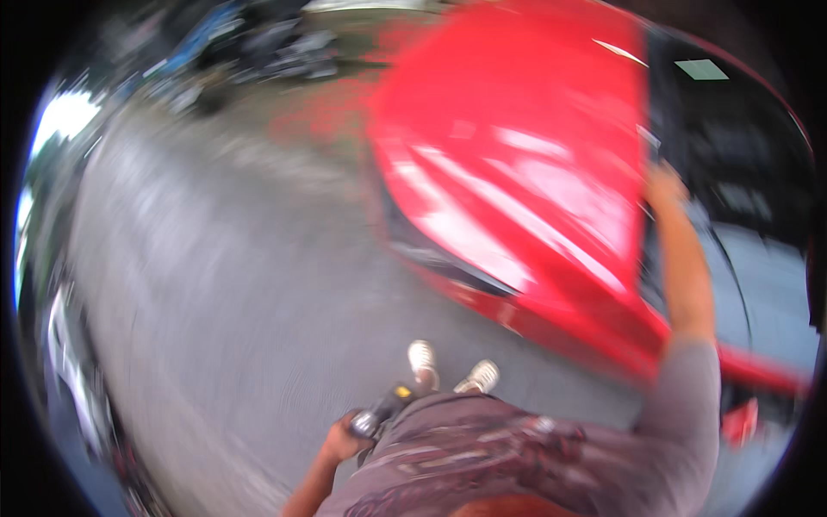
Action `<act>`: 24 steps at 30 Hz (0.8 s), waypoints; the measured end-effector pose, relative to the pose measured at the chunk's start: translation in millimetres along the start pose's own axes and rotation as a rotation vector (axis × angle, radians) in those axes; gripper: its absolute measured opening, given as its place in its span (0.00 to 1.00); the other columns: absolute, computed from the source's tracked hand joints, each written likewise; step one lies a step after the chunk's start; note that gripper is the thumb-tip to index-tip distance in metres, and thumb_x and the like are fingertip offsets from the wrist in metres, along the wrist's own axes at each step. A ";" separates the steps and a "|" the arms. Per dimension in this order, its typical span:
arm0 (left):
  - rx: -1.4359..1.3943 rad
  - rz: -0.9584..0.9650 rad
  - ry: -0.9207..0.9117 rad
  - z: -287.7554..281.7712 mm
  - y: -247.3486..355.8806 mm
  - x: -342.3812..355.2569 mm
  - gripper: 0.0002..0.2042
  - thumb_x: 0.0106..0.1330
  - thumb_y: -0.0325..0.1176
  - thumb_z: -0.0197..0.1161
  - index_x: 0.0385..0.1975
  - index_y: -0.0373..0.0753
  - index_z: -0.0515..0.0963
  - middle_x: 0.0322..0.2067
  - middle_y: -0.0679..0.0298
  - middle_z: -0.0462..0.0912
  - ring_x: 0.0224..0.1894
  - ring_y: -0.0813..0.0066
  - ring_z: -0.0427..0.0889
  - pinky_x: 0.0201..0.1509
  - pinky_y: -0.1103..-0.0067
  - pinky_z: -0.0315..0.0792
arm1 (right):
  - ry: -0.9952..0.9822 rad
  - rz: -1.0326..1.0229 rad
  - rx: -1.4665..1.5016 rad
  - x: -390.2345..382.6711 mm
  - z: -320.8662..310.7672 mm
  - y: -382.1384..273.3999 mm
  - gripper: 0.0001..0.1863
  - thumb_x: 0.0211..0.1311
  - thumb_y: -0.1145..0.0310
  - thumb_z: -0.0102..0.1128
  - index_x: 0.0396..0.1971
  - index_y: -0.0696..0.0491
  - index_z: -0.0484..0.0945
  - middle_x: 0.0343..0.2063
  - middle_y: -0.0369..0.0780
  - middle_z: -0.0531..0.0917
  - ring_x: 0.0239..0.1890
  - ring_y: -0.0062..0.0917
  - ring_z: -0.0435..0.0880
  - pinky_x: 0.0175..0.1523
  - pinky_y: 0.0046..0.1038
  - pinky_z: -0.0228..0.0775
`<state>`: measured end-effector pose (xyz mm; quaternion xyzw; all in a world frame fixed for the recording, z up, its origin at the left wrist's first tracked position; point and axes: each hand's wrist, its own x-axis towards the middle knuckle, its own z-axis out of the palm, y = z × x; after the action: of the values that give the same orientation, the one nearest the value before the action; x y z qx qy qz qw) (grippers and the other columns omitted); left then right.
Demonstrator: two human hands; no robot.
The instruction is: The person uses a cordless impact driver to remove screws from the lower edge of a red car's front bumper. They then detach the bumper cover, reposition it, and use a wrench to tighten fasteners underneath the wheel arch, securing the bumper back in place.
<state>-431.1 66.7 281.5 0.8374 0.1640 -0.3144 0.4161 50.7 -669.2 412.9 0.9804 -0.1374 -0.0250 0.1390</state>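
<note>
My left hand (343, 438) is closed around a dark hand-held tool (383, 412) with a silver end and a yellow patch, low beside my body. My right arm reaches over a red car, where my right hand (665, 185) is at the base of the windshield (732, 138), near a dark wiper strip (648, 258). Motion blurs those fingers, so I cannot tell what they grip. The car's glossy hood (525, 112) slopes toward a dark headlight (457, 267).
Paved ground (215, 284) lies under my white shoes (420, 358). A red side mirror (741, 422) juts out at lower right. Blurred dark objects (267, 56) stand at the upper left. Another vehicle (77, 370), partly seen, is along the left rim.
</note>
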 end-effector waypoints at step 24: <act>0.088 0.079 0.061 -31.5 5.0 6.4 0.39 0.50 0.39 0.79 0.67 0.41 0.78 0.54 0.52 0.89 0.58 0.52 0.87 0.64 0.63 0.78 | 0.438 0.034 0.585 11.9 79.7 74.3 0.11 0.72 0.74 0.62 0.50 0.61 0.77 0.48 0.56 0.85 0.54 0.53 0.86 0.59 0.46 0.77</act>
<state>-411.4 89.0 294.5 0.8697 0.1294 -0.2790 0.3859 35.7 -762.4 357.0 0.9584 -0.1217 0.2283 -0.1205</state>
